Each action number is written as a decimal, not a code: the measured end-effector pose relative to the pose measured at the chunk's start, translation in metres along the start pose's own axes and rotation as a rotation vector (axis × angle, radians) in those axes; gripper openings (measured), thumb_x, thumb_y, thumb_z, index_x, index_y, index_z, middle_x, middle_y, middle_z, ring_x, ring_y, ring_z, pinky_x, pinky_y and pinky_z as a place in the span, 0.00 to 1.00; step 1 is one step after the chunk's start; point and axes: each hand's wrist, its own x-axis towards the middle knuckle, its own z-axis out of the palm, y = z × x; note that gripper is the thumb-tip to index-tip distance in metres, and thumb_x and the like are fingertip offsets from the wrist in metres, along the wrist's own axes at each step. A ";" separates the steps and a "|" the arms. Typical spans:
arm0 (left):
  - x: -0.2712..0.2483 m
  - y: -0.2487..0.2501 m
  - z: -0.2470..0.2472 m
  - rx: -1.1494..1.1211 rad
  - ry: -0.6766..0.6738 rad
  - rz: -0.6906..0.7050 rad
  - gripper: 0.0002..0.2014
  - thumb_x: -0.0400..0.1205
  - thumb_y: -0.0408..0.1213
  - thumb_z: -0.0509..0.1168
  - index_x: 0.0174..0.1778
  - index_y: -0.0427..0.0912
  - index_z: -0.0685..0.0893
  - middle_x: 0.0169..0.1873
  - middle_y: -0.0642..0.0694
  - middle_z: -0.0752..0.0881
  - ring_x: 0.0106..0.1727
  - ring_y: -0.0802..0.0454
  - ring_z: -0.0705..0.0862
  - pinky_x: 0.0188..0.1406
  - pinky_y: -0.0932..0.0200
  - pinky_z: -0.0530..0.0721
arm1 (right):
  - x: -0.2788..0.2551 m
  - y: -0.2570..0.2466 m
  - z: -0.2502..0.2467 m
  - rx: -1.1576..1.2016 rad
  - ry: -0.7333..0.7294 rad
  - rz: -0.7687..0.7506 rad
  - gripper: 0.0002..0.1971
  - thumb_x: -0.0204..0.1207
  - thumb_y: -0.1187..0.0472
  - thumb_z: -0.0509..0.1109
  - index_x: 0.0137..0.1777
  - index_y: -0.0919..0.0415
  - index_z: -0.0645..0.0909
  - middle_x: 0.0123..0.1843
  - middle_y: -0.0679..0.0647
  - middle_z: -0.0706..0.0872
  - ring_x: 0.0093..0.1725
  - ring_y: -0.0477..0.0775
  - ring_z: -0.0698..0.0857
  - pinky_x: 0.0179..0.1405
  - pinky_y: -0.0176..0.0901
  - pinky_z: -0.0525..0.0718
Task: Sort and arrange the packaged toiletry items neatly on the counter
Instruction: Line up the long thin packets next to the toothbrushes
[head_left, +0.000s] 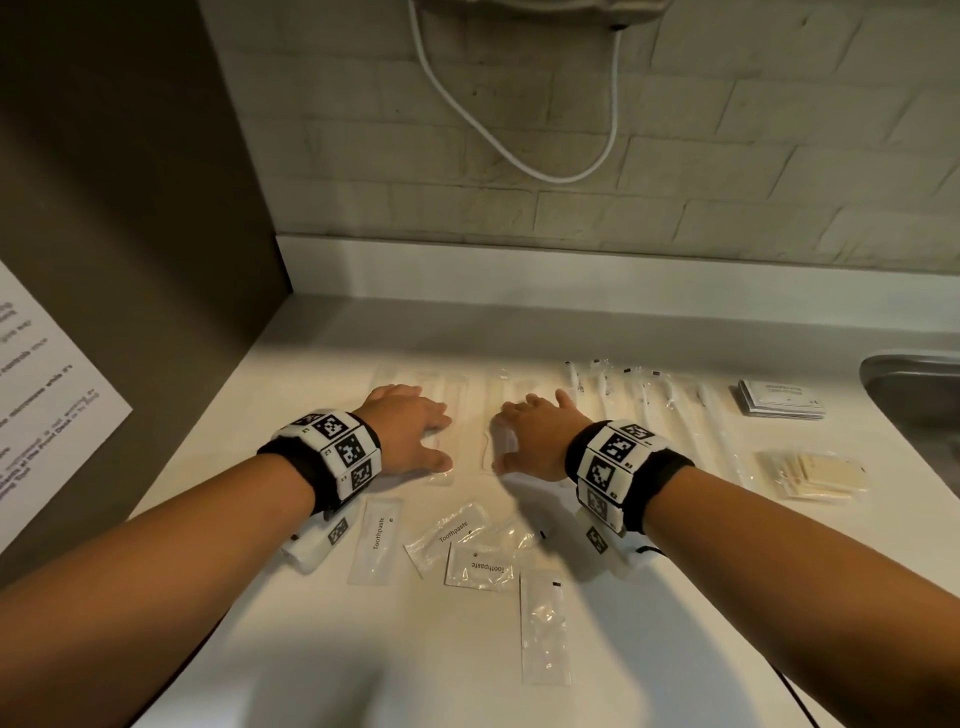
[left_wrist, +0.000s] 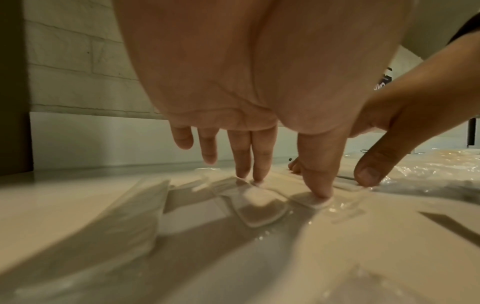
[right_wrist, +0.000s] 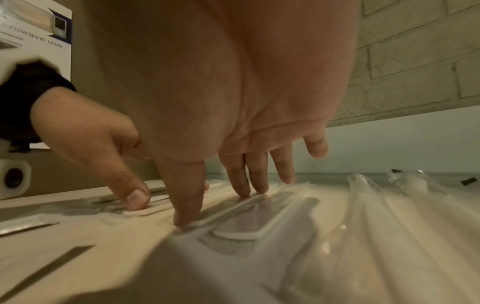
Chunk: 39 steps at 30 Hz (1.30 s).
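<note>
Both hands press down side by side on clear plastic packets in the middle of the white counter (head_left: 675, 597). My left hand (head_left: 410, 431) has straight fingers, and its fingertips (left_wrist: 257, 179) and thumb push on a clear packet holding a flat white piece (left_wrist: 259, 209). My right hand (head_left: 535, 436) presses the same way, fingertips (right_wrist: 242, 192) down on a neighbouring clear packet with a long flat white piece (right_wrist: 246, 228). Neither hand grips anything. Nearer me lie three toothpaste sachets (head_left: 376, 540) (head_left: 447, 535) (head_left: 480, 566) and a long clear packet (head_left: 543, 623), scattered at angles.
Wrapped toothbrushes (head_left: 649, 405) lie in a row right of my hands. Beyond them sit a stack of dark cards (head_left: 782, 400) and beige packets (head_left: 810, 475). A steel sink (head_left: 914, 395) bounds the right. A dark wall with a paper notice (head_left: 47, 405) closes the left; a white cable (head_left: 519, 130) hangs behind.
</note>
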 end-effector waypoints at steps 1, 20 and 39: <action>0.001 0.001 0.000 -0.001 0.001 0.001 0.36 0.80 0.65 0.61 0.82 0.54 0.67 0.85 0.56 0.61 0.86 0.46 0.52 0.83 0.46 0.47 | 0.000 0.000 0.001 0.007 0.005 -0.002 0.33 0.78 0.35 0.60 0.79 0.51 0.67 0.78 0.49 0.73 0.80 0.57 0.66 0.81 0.67 0.49; 0.013 0.006 0.002 -0.077 0.012 -0.011 0.36 0.80 0.64 0.62 0.83 0.54 0.66 0.85 0.55 0.61 0.86 0.46 0.53 0.82 0.45 0.50 | -0.003 0.002 0.000 0.052 -0.006 0.009 0.35 0.77 0.35 0.61 0.80 0.52 0.67 0.77 0.50 0.73 0.80 0.57 0.66 0.82 0.66 0.49; -0.013 -0.032 0.002 -0.056 -0.010 -0.066 0.35 0.79 0.64 0.63 0.82 0.56 0.67 0.84 0.59 0.63 0.86 0.47 0.53 0.83 0.47 0.51 | 0.020 -0.034 -0.010 -0.034 -0.021 -0.043 0.35 0.79 0.35 0.57 0.80 0.55 0.65 0.81 0.52 0.69 0.82 0.59 0.63 0.81 0.66 0.52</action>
